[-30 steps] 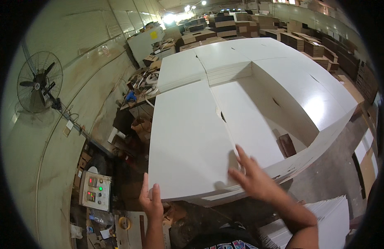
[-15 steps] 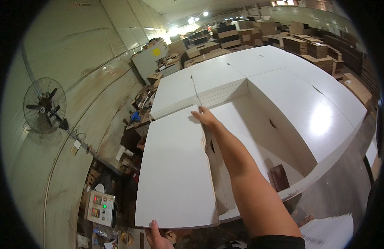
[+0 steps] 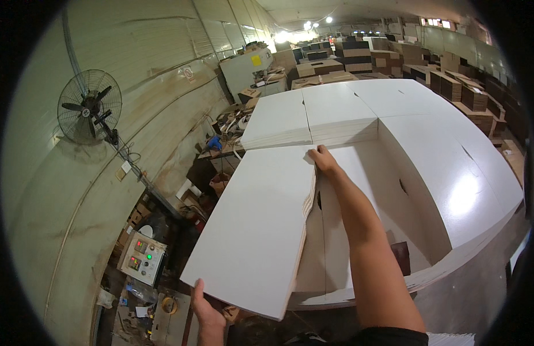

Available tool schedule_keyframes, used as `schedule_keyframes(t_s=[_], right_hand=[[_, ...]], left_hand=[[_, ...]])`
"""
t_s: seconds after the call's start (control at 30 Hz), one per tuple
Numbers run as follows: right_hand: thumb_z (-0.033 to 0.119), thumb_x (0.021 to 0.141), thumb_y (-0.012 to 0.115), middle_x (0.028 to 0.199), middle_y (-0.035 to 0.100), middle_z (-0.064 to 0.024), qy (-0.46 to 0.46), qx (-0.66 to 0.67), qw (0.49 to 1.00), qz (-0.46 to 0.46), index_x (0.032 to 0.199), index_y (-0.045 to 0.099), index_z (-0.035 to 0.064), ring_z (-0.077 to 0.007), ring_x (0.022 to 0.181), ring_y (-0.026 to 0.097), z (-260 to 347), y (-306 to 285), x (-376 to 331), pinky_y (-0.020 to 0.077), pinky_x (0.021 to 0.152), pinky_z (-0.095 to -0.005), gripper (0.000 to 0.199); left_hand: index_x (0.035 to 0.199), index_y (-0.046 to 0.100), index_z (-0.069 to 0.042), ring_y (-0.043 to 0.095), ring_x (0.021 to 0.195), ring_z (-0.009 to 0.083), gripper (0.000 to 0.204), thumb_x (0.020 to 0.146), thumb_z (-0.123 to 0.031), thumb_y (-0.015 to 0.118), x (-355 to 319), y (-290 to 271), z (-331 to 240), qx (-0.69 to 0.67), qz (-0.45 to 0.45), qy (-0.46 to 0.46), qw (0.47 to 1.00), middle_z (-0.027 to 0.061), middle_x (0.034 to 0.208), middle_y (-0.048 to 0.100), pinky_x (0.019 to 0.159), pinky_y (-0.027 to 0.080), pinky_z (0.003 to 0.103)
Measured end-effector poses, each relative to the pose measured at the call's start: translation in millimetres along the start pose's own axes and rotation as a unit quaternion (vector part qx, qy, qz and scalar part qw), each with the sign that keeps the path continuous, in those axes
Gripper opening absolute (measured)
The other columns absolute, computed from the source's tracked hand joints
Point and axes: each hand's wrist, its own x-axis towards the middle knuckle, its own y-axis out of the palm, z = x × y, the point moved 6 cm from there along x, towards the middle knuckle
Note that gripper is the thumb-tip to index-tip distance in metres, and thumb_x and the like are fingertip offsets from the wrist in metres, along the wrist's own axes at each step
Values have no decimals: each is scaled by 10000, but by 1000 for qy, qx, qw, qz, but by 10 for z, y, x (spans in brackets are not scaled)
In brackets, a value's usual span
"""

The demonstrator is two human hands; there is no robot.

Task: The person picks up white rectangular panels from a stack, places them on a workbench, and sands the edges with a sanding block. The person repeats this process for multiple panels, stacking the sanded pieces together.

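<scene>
A stack of white cardboard sheets (image 3: 249,219) lies slanted in front of me, its layered right edge uneven. My right hand (image 3: 323,158) grips the far right corner, thumb on top. At the near left corner, my left hand (image 3: 208,308) has its thumb on the edge and its fingers hidden below. Higher stacks of the same white sheets (image 3: 434,138) rise behind and to the right, around a lower white level (image 3: 359,167). Near the front of that lower level stands a dark reddish-brown block (image 3: 400,258).
At the left wall hang a fan (image 3: 89,108) and, lower down, a control box (image 3: 141,256) with lit displays. Beside it lies a roll of tape (image 3: 169,305). Stacked brown cardboard (image 3: 451,86) fills the back right. Tools and a blue object (image 3: 214,142) clutter the far left.
The held stack has turned, its near end swinging left and away from the neighbouring stacks. Both hands keep their hold at its corners. The whole view has shifted too.
</scene>
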Motion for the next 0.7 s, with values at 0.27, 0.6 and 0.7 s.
schedule_keyframes(t_s=[0.27, 0.6, 0.7], right_hand=[[495, 1034, 814, 1225, 768, -213, 83, -14, 996, 12, 1388, 679, -72, -271, 1126, 726, 408, -836, -1276, 596, 1004, -438, 682], [433, 1160, 759, 1188, 768, -238, 106, -96, 987, -77, 1323, 675, -103, -305, 1113, 737, 1045, -1185, -3374, 606, 978, -469, 566], [413, 1159, 753, 1230, 744, -272, 95, -87, 977, -173, 1316, 673, -110, -346, 1135, 736, 1186, -1087, -3964, 590, 1005, -504, 551]], left_hand=[[1571, 686, 13, 671, 1388, 341, 642, 1106, -421, 772, 1646, -743, -367, 60, 84, 69, 992, 135, 1533, 717, 1199, 511, 479], [1360, 769, -9, 792, 1132, 272, 407, 1140, -346, 714, 3695, -203, -534, 13, 330, -70, 941, 117, 1245, 825, 1029, 623, 420], [1350, 775, -8, 795, 1116, 268, 410, 1153, -355, 685, 3971, 77, -535, 32, 384, -70, 920, 120, 1217, 830, 1013, 629, 421]])
